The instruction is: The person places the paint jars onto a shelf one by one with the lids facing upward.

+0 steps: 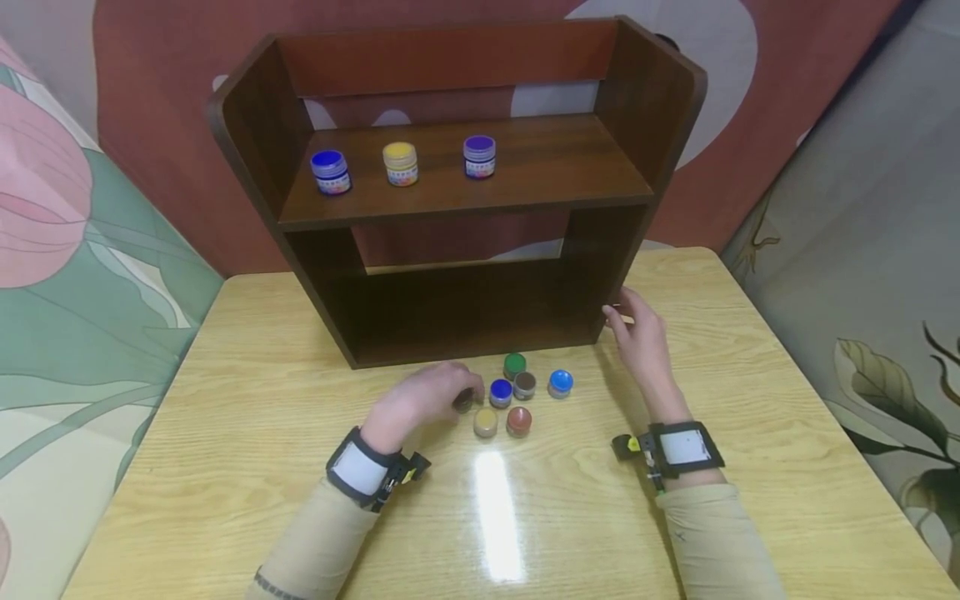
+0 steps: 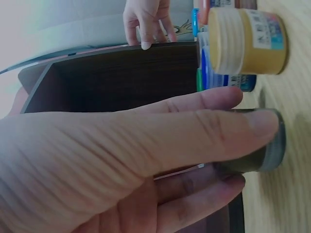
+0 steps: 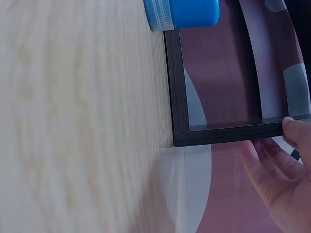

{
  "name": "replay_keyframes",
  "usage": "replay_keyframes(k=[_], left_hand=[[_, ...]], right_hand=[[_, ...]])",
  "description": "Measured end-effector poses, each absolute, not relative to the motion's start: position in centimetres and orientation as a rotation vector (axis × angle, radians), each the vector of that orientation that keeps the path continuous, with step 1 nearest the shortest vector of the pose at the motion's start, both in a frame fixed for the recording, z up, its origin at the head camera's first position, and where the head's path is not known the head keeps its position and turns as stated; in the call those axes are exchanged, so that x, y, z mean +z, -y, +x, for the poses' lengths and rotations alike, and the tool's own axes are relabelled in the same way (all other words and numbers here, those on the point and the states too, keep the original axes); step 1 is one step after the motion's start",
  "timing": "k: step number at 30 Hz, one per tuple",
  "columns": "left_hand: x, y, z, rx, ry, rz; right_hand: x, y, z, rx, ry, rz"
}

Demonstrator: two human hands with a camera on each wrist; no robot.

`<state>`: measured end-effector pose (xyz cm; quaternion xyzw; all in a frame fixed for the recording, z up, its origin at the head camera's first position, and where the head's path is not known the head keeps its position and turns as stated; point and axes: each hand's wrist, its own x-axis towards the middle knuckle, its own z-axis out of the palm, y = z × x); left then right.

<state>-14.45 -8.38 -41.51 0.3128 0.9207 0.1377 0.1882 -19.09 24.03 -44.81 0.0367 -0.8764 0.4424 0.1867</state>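
My left hand (image 1: 427, 398) holds a dark paint jar (image 2: 274, 141) between thumb and fingers, its base at the tabletop. Close beside it stands a yellow-ochre jar (image 1: 485, 422). Further right are a red-brown jar (image 1: 518, 421), a dark blue jar (image 1: 501, 392), a brown jar (image 1: 525, 384), a green jar (image 1: 514, 365) and a light blue jar (image 1: 560, 382). At the right side of a dark wooden shelf unit (image 1: 465, 215), my right hand (image 1: 643, 340) touches the side panel, thumb at its front edge and loosely bent fingers along the outside.
On the upper shelf board stand a blue jar (image 1: 331, 172), a yellow jar (image 1: 401, 164) and a purple jar (image 1: 479, 157). The shelf unit rests on a light wooden table (image 1: 225, 467). Patterned cloth (image 1: 157, 167) surrounds the table's back and sides.
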Motion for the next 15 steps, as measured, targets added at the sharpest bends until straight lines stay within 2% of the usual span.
replay_keyframes(k=[15], left_hand=[[-42.09,8.23,-14.76,0.430,-2.637,0.831]], right_hand=[[-44.79,-23.97,-19.03,1.230,2.465,0.104]])
